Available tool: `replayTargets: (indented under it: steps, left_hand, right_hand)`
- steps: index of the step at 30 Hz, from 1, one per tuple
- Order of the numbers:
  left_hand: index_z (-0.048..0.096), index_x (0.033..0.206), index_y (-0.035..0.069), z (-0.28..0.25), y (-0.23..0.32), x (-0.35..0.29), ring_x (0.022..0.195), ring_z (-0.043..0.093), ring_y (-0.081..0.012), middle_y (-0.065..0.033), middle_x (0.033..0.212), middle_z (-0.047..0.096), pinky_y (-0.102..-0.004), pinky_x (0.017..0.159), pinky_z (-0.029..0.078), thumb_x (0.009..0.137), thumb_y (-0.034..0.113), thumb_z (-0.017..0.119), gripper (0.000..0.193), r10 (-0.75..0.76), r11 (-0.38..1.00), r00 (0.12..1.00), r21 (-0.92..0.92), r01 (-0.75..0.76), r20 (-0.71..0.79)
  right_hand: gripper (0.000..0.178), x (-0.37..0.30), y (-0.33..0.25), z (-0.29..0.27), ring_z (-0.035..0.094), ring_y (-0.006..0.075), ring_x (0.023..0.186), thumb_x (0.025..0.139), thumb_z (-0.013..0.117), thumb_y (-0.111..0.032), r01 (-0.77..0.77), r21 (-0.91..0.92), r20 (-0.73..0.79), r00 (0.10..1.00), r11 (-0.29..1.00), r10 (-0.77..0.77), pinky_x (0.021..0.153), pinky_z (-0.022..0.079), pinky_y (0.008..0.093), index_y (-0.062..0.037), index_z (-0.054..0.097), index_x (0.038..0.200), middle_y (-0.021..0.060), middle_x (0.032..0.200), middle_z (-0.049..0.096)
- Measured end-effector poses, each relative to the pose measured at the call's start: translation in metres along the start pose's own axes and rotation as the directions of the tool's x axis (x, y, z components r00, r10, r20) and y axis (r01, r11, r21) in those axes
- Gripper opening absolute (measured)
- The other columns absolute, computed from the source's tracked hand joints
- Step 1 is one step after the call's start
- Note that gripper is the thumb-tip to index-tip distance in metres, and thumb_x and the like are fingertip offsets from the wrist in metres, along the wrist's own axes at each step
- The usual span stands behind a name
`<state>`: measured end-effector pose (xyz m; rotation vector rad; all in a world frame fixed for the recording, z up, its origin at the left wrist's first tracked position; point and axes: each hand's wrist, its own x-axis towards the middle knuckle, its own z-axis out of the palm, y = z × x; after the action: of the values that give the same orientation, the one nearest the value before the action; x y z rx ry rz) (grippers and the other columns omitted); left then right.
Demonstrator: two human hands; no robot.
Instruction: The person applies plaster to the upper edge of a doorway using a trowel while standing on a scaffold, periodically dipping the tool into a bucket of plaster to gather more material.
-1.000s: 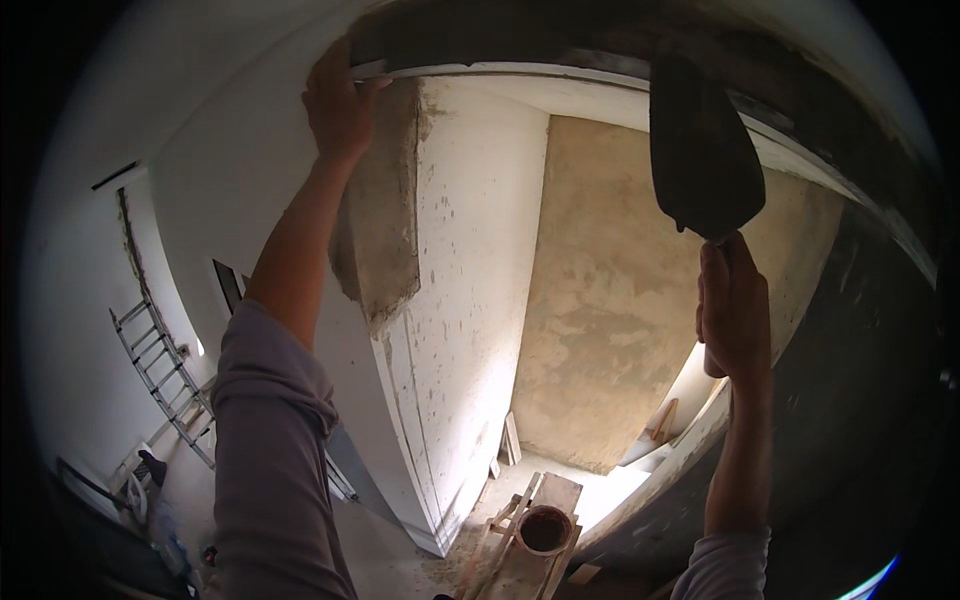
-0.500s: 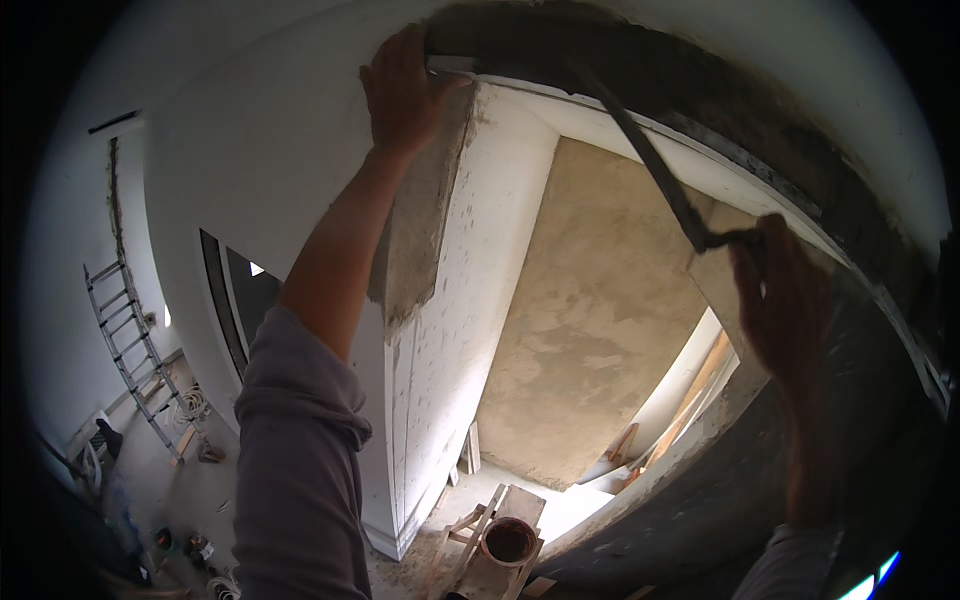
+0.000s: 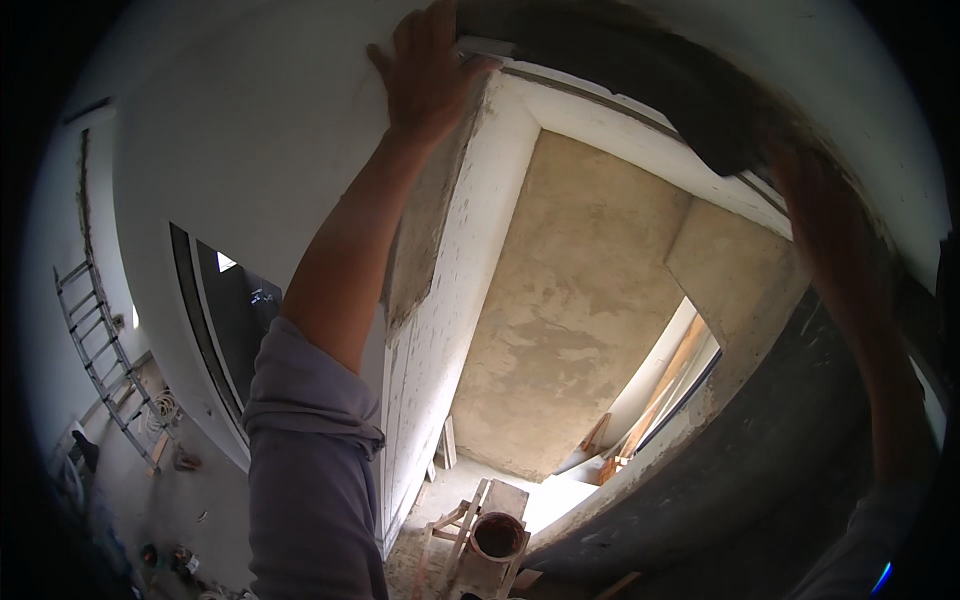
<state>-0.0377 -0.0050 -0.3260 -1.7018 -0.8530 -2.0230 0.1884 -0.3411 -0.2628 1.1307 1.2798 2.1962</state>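
Dark wet plaster [image 3: 600, 45] coats the band of wall above an opening. A pale straight strip [image 3: 487, 47] runs along its lower edge. My left hand [image 3: 430, 85] is raised at the strip's left end, fingers spread on the white wall, thumb reaching the strip. My right hand [image 3: 815, 190], blurred and dim, is up at the right part of the band, closed around the handle of a plastering trowel [image 3: 720, 150]. The trowel's dark blade lies against the plaster and partly blends into it; the handle is hidden.
Below the opening stands a wooden trestle [image 3: 508, 497] bearing a bucket [image 3: 498, 537]. A ladder [image 3: 105, 360] leans on the far left wall, with coiled hose [image 3: 165, 403] near its foot. Wooden boards [image 3: 665, 385] lean beyond the opening, beside a tan plastered wall [image 3: 580, 300].
My right hand has risen and turned the trowel from an edge-on tilt, clear of the lower edge, to lie against the plaster. The left hand stays at the strip's end as the view shifts.
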Motion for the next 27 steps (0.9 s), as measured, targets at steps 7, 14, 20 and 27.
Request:
replayTargets:
  steps: [7, 14, 20, 27]
  left_hand:
    - [0.024, 0.149, 0.009, -0.003, -0.006, -0.003, 0.138, 0.03, -0.0369, -0.0186, 0.145, 0.037, -0.0682, 0.11, 0.021, 0.081, 0.034, 0.076, 0.089, 0.009, 1.0, 0.998, 0.023, -0.008, -0.061]
    - [0.026, 0.147, 0.009, 0.006, -0.015, 0.0, 0.135, 0.033, -0.037, -0.0177, 0.143, 0.039, -0.0663, 0.107, 0.026, 0.078, 0.029, 0.079, 0.09, 0.069, 0.998, 0.989, 0.021, -0.067, -0.134]
    - [0.027, 0.147, 0.009, 0.017, -0.013, 0.001, 0.134, 0.036, -0.036, -0.0166, 0.141, 0.041, -0.0649, 0.105, 0.029, 0.079, 0.03, 0.077, 0.087, 0.087, 0.994, 0.981, 0.082, -0.074, -0.171]
    - [0.036, 0.139, 0.007, 0.03, -0.019, 0.002, 0.126, 0.044, -0.034, -0.0156, 0.135, 0.048, -0.0582, 0.1, 0.035, 0.083, 0.037, 0.073, 0.073, 0.133, 0.969, 0.976, 0.23, -0.092, -0.17]
  right_hand:
    - [0.043, -0.12, 0.016, -0.036, 0.066, 0.034, 0.078, 0.094, 0.056, -0.009, -0.216, -0.067, 0.374, 0.9, 0.974, 0.226, 0.066, 0.055, 0.0423, -0.0032, 0.042, 0.135, 0.0189, 0.098, 0.061]
    - [0.036, -0.054, -0.01, -0.068, 0.065, 0.034, 0.093, 0.096, 0.058, -0.018, -0.286, 0.16, 0.256, 0.936, 0.945, 0.24, 0.08, 0.053, 0.0436, -0.0011, 0.052, 0.127, 0.0194, 0.108, 0.064]
    - [0.038, 0.005, -0.018, -0.008, 0.065, 0.031, 0.093, 0.096, 0.056, -0.016, -0.189, 0.212, 0.238, 0.961, 0.959, 0.137, 0.08, 0.054, 0.04, -0.0048, 0.049, 0.131, 0.0172, 0.108, 0.064]
    - [0.039, -0.111, 0.007, -0.009, 0.064, 0.0349, 0.1, 0.095, 0.056, -0.012, -0.43, 0.107, 0.535, 0.785, 0.896, 0.313, 0.084, 0.053, 0.044, -0.004, 0.047, 0.132, 0.0188, 0.111, 0.063]
